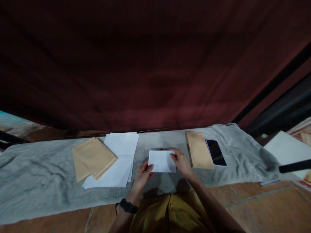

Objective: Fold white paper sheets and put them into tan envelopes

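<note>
A small white sheet of paper [160,161], seemingly folded, is held flat in front of me between both hands. My left hand [143,173] pinches its lower left corner, thumb on top. At the upper right corner, my right hand [181,161] grips it with the thumb over the face and fingers behind the edge. To the left lie larger white sheets [122,145], with brown envelopes [97,157] overlapping them. On the right rests a stack of brown envelopes [199,150].
A phone [216,152] with a dark screen lies beside the right envelopes. Everything sits on a long surface covered by a grey cloth [43,171]. Dark red fabric [155,81] hangs behind it. Brown floor tiles [267,207] show below, and a white board-like object [289,150] stands far right.
</note>
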Demonstrator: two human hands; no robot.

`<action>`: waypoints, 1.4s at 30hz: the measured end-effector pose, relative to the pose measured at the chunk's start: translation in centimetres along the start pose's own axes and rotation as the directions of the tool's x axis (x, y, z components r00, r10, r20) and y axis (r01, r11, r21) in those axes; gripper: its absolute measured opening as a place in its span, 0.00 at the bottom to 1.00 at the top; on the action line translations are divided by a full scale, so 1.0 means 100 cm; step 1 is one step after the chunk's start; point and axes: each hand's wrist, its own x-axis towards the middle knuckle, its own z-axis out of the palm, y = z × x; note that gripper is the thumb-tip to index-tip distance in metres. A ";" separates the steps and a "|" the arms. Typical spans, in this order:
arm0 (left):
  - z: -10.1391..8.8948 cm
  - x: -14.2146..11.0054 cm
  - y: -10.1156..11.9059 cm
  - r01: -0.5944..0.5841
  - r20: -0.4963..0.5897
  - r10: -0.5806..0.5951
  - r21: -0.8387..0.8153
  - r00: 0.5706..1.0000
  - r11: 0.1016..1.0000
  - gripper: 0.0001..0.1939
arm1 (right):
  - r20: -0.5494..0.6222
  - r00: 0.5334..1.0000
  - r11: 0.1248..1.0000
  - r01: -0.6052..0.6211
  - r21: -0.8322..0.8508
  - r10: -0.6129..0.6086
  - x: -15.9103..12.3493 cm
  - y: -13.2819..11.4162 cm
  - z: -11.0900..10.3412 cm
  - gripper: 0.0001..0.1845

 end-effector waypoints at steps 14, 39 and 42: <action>0.015 -0.015 -0.016 -0.165 -0.006 0.444 0.924 0.896 0.345 0.27 | 0.007 1.000 0.960 0.030 -0.277 -0.030 0.000 0.009 0.028 0.22; 0.013 -0.004 -0.053 -0.379 0.217 0.626 0.915 0.749 0.137 0.32 | 0.075 0.980 0.890 0.197 -0.412 -0.182 -0.060 0.001 0.038 0.31; 0.010 -0.004 -0.052 -0.363 0.211 0.616 0.923 0.759 0.131 0.31 | 0.054 0.983 0.891 0.180 -0.418 -0.174 -0.064 0.005 0.032 0.31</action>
